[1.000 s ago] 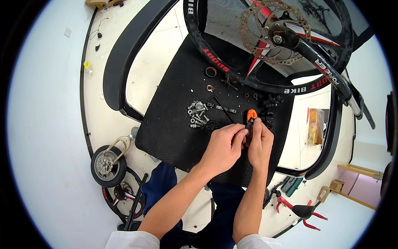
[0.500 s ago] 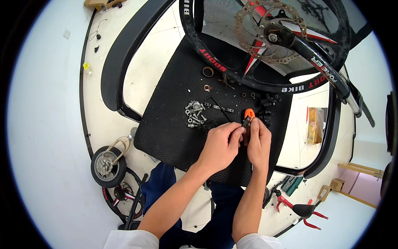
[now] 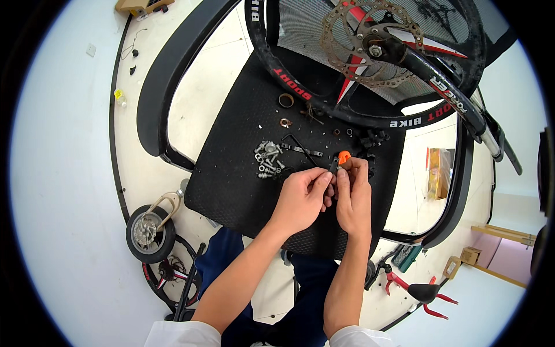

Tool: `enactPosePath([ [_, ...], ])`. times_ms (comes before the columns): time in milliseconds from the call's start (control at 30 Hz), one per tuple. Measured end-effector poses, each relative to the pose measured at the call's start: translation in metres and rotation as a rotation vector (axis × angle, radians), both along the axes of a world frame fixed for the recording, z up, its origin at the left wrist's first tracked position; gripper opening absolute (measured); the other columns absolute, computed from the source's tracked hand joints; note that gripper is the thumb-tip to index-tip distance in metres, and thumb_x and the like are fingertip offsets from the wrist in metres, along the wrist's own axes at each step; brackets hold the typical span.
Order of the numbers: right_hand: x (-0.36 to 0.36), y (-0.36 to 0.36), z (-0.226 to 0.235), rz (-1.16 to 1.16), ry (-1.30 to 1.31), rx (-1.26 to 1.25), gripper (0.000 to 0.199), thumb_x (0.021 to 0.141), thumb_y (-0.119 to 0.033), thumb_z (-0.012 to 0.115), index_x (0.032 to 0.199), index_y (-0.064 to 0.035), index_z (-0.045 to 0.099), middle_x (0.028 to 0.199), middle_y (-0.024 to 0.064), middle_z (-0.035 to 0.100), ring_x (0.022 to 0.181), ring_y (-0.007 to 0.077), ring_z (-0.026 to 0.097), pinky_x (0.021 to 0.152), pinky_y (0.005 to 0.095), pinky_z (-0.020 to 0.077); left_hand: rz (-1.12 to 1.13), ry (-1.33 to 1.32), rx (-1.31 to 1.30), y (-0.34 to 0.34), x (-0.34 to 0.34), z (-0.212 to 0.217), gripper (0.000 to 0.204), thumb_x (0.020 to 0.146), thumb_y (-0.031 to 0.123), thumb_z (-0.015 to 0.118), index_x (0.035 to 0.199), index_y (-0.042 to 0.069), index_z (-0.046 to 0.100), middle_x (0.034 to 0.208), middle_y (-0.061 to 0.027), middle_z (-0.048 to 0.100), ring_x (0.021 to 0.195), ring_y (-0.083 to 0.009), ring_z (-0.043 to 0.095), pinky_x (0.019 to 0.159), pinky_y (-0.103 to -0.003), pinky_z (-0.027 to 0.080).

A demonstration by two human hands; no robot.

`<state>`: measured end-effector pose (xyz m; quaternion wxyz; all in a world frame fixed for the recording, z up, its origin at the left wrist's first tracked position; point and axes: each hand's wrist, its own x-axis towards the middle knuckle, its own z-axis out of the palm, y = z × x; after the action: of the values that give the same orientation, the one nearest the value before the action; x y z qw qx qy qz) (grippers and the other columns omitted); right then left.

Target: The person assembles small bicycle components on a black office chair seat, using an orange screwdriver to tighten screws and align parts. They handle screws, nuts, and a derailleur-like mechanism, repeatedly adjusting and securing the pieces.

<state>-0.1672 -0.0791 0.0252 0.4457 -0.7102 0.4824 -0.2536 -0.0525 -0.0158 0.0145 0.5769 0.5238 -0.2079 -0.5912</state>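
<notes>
Part (image 3: 333,164): black, pinched in my left hand (image 3: 301,198), right of bolts (image 3: 268,159); best kept steady.
Right hand (image 3: 354,200): alongside; I cannot tell its hold.

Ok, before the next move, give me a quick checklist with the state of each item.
1. Small dark part held by the left hand: ok, pinched at its fingertips.
2. Right hand gripping firmly: cannot tell; its fingers are bunched beside the dark part and hide the contact.
3. Orange piece free of the right hand: cannot tell; it shows just beyond the fingers.
4. Bolts and washers grouped: ok, clustered on the black seat.
5. Hex key clear of the left hand: not ok, its long arm runs down to the fingers.
6. Wheel secured: cannot tell.
</notes>
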Motion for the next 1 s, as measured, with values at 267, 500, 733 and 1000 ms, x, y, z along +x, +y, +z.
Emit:
enactPosePath([
  [267,-0.007,-0.002,0.002,0.042,0.092,0.038,0.021,0.105,-0.019,0.046,0.106,0.0012,0.052,0.073,0.0143,0.059,0.065,0.0249,0.059,0.065,0.0355,0.048,-0.086,-0.258,-0.021,-0.001,0.003,-0.001,0.022,0.102,0.012,0.052,0.097,-0.005,0.065,0.073,-0.004,0.062,0.062,-0.0085,0.058,0.059,-0.025,0.05],
  [500,-0.003,-0.005,-0.001,-0.119,-0.071,0.163,0.025,0.104,-0.022,0.048,0.1,0.002,0.055,0.067,0.0084,0.054,0.059,0.0131,0.05,0.056,0.0302,0.0422,-0.027,-0.404,-0.073,0.0,0.002,0.003,0.02,0.1,0.01,0.054,0.099,-0.006,0.065,0.073,-0.0066,0.065,0.062,-0.0106,0.062,0.059,-0.026,0.051],
  [733,-0.01,-0.005,-0.013,-0.014,0.015,0.068,0.023,0.103,-0.022,0.052,0.104,0.001,0.053,0.073,0.0077,0.057,0.062,0.0116,0.05,0.057,0.0282,0.0411,-0.04,-0.421,-0.108,0.001,-0.001,0.003,0.02,0.101,0.01,0.053,0.1,-0.006,0.065,0.074,-0.0053,0.064,0.062,-0.0089,0.061,0.058,-0.024,0.05],
  [1000,-0.004,-0.003,-0.005,-0.042,0.022,0.047,0.025,0.102,-0.021,0.052,0.096,0.0026,0.055,0.067,0.0062,0.053,0.06,0.0112,0.048,0.056,0.0284,0.0401,-0.053,-0.331,-0.047,0.001,0.0,0.006,0.02,0.101,0.011,0.053,0.1,-0.006,0.065,0.073,-0.0052,0.064,0.062,-0.0089,0.061,0.056,-0.024,0.049],
])
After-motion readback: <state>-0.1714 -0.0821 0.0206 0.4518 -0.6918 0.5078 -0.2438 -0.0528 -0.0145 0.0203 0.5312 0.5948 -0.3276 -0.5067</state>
